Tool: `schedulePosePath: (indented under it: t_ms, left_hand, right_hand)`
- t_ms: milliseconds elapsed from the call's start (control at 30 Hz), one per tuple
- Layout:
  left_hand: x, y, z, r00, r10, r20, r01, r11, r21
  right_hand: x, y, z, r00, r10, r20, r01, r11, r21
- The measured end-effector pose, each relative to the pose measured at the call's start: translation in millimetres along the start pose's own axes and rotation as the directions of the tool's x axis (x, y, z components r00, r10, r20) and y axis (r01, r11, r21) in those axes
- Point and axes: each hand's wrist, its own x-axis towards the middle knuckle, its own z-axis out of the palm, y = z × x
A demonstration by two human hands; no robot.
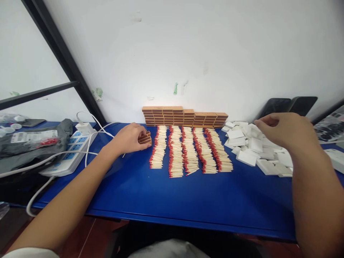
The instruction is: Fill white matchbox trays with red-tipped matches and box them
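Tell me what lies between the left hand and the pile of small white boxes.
Five rows of red-tipped matches on the blue table lie between the left hand and the small white boxes, in the head view.

white, flat wall (pixel 215 53): 12 o'clock. black, straight, slanted frame post (pixel 54 39): 10 o'clock. blue, glossy, flat tabletop (pixel 188 200): 6 o'clock. red, tiled floor (pixel 90 238): 7 o'clock.
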Motion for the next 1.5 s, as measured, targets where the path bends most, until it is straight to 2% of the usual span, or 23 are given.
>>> schedulePosePath:
  t_ms: [133,267,433,500,567,667,733,900,1100,1167,1233,1267,1333,1400,1433,1500]
  left_hand:
    - [-0.6,0.3,-0.4,0.999,-0.047,0.024,0.047,0.999,-0.008]
    - [-0.4,-0.6,-0.5,0.998,-0.034,0.054,0.036,0.998,-0.042]
    - [-4.5,-6.2,-17.3,0.994,-0.073,0.086,0.089,0.975,-0.203]
    - [-6.4,-9.5,-26.2,0.983,-0.097,0.153,0.141,0.941,-0.308]
    - [-7.5,-13.5,-31.6,0.959,-0.078,0.273,0.184,0.904,-0.387]
    - [-7.5,-21.0,-31.0,0.917,-0.047,0.397,0.211,0.900,-0.381]
    - [-7.4,-26.3,-27.9,0.926,-0.065,0.372,0.192,0.929,-0.315]
    - [-8.5,-26.7,-26.7,0.972,-0.123,0.203,0.166,0.964,-0.209]
    - [-9.6,-10.8,-29.2,0.966,-0.135,0.221,0.169,0.975,-0.145]
    - [-9.4,-10.0,-30.6,0.977,-0.135,0.165,0.153,0.983,-0.102]
    - [-9.0,-7.6,-32.1,0.989,-0.118,0.088,0.124,0.990,-0.065]
    - [-8.9,-4.3,-32.1,0.994,-0.097,0.044,0.100,0.993,-0.061]
    - [-9.2,8.6,-28.6,0.998,-0.027,-0.055,0.023,0.996,-0.089]
    - [-10.4,29.2,-19.3,0.985,0.043,-0.165,-0.066,0.988,-0.139]
    - [-11.4,41.1,-12.9,0.977,0.087,-0.197,-0.117,0.982,-0.146]
    - [-14.0,64.6,1.0,0.953,0.150,-0.265,-0.200,0.965,-0.173]
  right_hand:
    - [-0.8,-0.8,-0.1,1.000,-0.009,-0.005,0.009,1.000,0.008]
    - [-1.8,-3.2,-1.7,1.000,0.011,0.013,-0.011,1.000,-0.003]
    - [-3.1,-4.3,-1.0,1.000,0.010,0.000,-0.010,1.000,-0.002]
    - [-2.7,-3.0,1.1,1.000,-0.012,-0.012,0.012,1.000,0.002]
    - [-1.7,-1.5,3.2,0.999,-0.031,-0.021,0.031,0.999,0.007]
    - [0.0,0.0,4.9,0.999,-0.040,-0.021,0.040,0.999,0.003]
    - [0.5,-0.1,4.9,0.999,-0.038,-0.012,0.038,0.999,-0.005]
    - [-1.2,-3.0,4.6,0.999,-0.046,-0.007,0.046,0.999,0.010]
    - [-2.9,-4.7,3.6,1.000,-0.018,0.010,0.018,1.000,-0.012]
    - [-4.8,-10.4,3.3,0.998,-0.037,-0.052,0.038,0.999,0.023]
    - [-12.5,-25.2,3.8,0.984,-0.075,-0.163,0.096,0.988,0.121]
    - [-19.9,-36.7,4.7,0.972,-0.094,-0.215,0.137,0.971,0.197]
    - [-43.6,-66.6,8.2,0.959,-0.187,-0.212,0.260,0.878,0.403]
    - [-77.6,-100.3,14.7,0.937,-0.342,-0.063,0.294,0.682,0.670]
    - [-96.7,-116.2,18.8,0.891,-0.451,0.040,0.248,0.561,0.789]
    - [-133.4,-141.8,27.7,0.791,-0.579,0.199,0.028,0.359,0.933]
